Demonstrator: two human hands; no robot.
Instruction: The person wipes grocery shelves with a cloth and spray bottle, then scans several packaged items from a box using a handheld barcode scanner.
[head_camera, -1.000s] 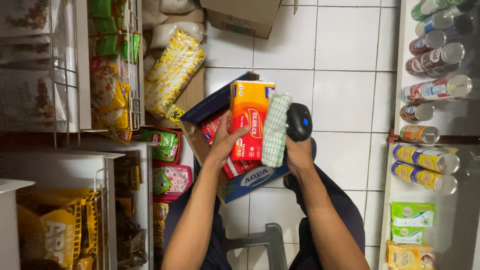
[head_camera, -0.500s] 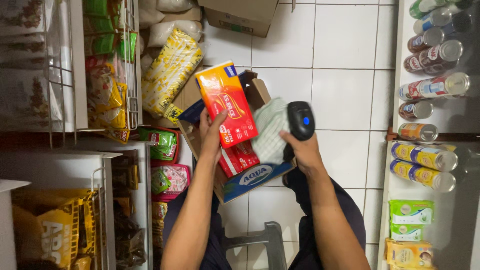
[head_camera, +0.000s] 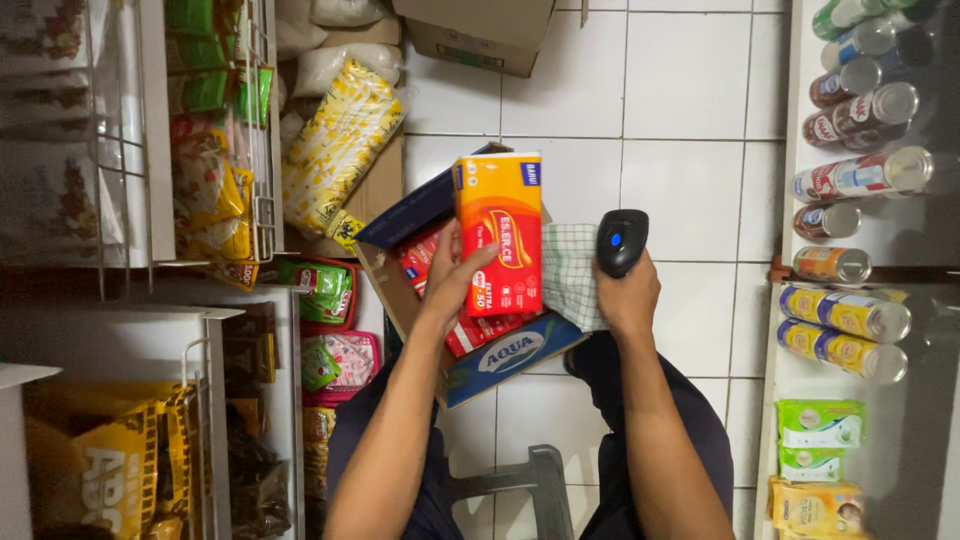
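Observation:
My left hand (head_camera: 455, 282) holds an orange and red box (head_camera: 500, 232) upright above an open cardboard carton (head_camera: 497, 355) on my lap. More red boxes (head_camera: 470, 330) lie inside the carton. My right hand (head_camera: 628, 295) grips a black handheld scanner (head_camera: 620, 240) together with a green checked cloth (head_camera: 570, 275), just right of the orange box. The scanner's head points away from me, beside the box's edge.
Wire shelves (head_camera: 215, 150) with snack packets stand on the left. A shelf of cans (head_camera: 860, 190) and small green packs (head_camera: 820, 425) runs along the right. A yellow bag (head_camera: 335, 150) and a brown box (head_camera: 480, 35) sit on the white tiled floor (head_camera: 680, 120). A grey stool (head_camera: 535, 490) is below me.
My left hand tilted the orange box to the left, then turned it back upright and moved it right, next to the scanner. My right hand stayed in about the same spot.

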